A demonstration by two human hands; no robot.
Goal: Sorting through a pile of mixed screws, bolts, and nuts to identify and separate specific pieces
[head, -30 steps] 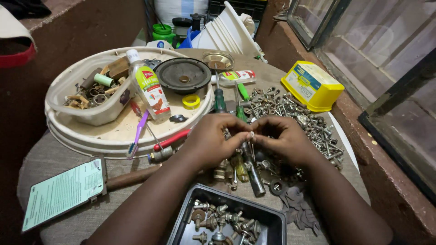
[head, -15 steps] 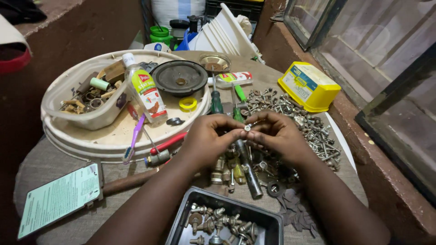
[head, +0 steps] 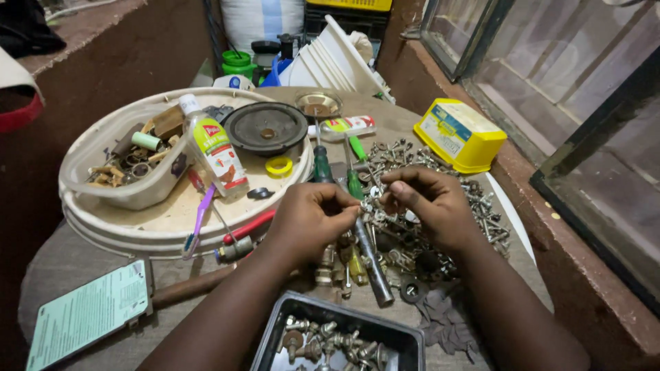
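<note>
Fingertips (head: 357,199) of your left hand (head: 309,223) and right hand (head: 430,206) stay pinched together on a small screw (head: 370,203), as a second ago, just above the screw pile (head: 426,227), so you're still working it

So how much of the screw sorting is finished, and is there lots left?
Some looks done: the dark tray near the person already holds a layer of bolts. In hand now: the left hand and right hand pinch a small metal piece together between their fingertips; what it is, is too small to tell. Plenty seems left: the big heap of screws on the table is unsorted.
</note>
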